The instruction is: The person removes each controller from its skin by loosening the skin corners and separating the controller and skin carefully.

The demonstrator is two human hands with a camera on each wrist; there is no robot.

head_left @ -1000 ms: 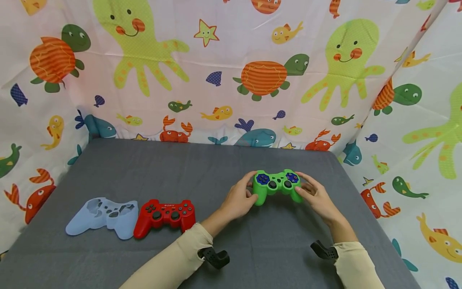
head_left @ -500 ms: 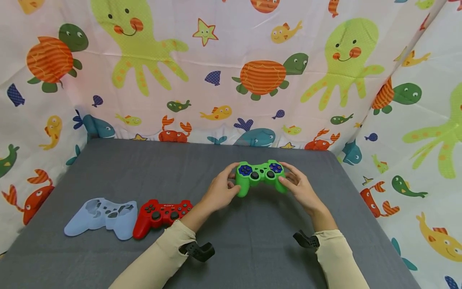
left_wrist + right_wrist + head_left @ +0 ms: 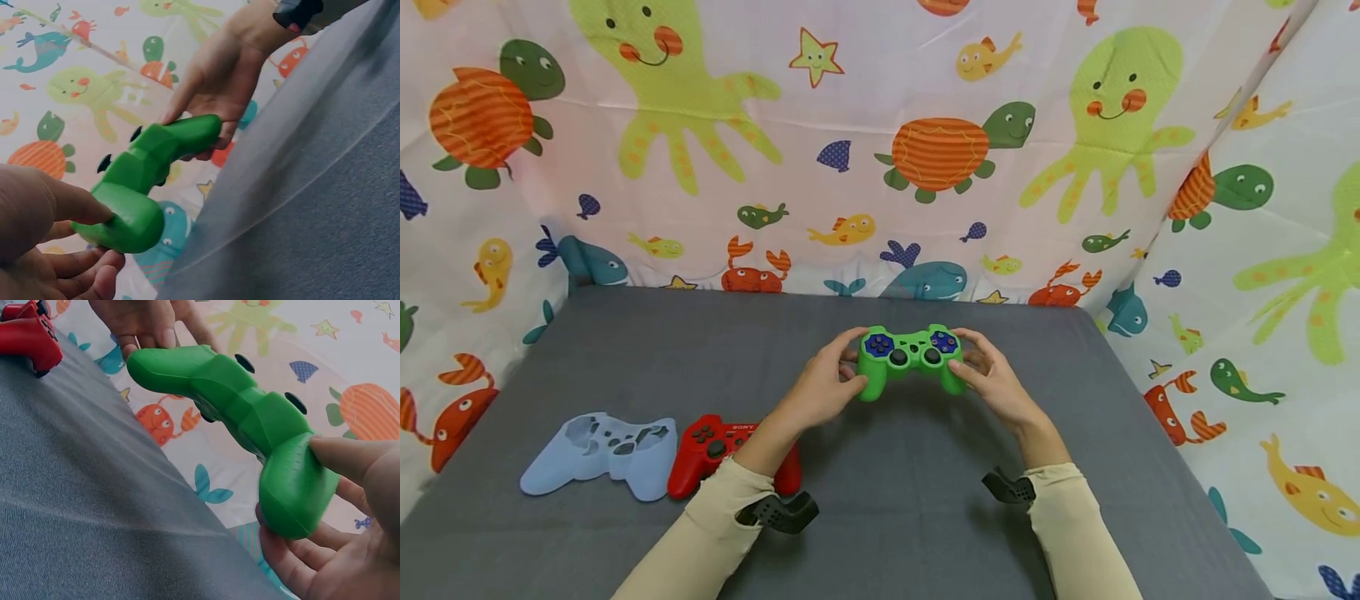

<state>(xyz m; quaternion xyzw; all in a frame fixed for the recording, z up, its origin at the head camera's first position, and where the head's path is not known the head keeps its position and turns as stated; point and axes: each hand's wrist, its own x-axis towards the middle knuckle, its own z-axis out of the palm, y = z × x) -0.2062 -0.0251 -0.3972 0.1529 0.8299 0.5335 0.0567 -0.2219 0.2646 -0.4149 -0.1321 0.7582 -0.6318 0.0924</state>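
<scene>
A game controller in a bright green cover (image 3: 913,346), with blue button areas and black thumbsticks, is held up over the table by both hands. My left hand (image 3: 826,382) grips its left handle, thumb on top and fingers curled beneath. On the other handle my right hand (image 3: 992,377) has the same kind of grip. Both wrist views show the green handles from the near side, with air between them and the cloth. A red controller (image 3: 696,454) lies on the table, partly hidden behind my left wrist. Beside it on the left is a pale blue silicone controller cover (image 3: 606,450).
A grey cloth covers the table (image 3: 880,533). A white curtain (image 3: 850,83) printed with sea animals hangs along the back and both sides. Each wrist wears a black camera band; the left band (image 3: 782,512) sits close to the red controller.
Both hands have carried the green controller leftward and slightly toward the back. My left forearm now overlaps the red controller. The view has shifted a little; both grips look the same.
</scene>
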